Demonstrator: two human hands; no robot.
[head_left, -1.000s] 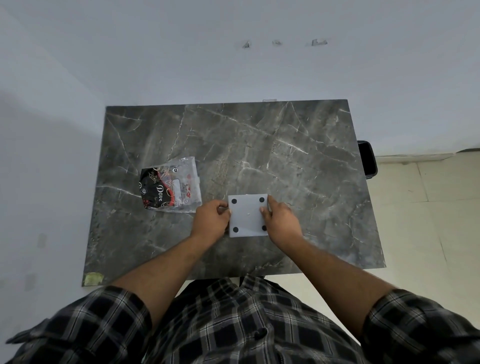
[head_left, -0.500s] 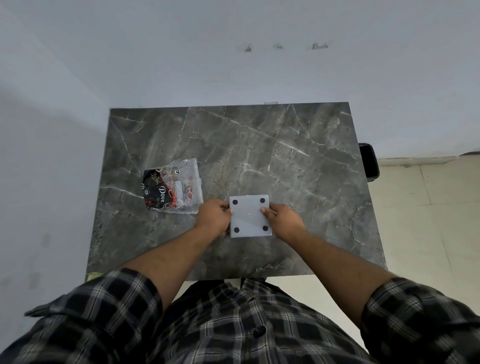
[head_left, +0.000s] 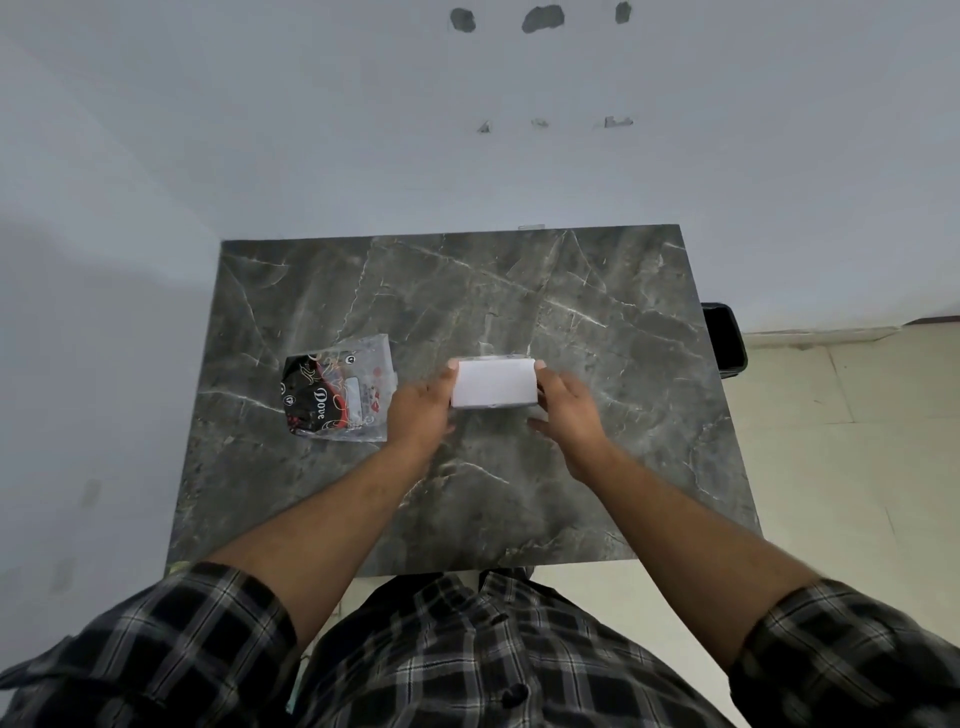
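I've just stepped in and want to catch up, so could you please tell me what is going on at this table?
A person in a checked shirt grips a white flat rectangular object between the left hand and the right hand, one at each side edge, over a dark grey marble-patterned table. Its plain white face is tipped toward the camera; whether it touches the table is unclear. A clear plastic packet with black-and-red Dove print lies beside the left hand.

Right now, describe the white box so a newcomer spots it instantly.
Find the dark marble table. Near its middle, the left hand and right hand hold the white box by its ends. It is plain white, unlike the printed clear bag beside the left hand.
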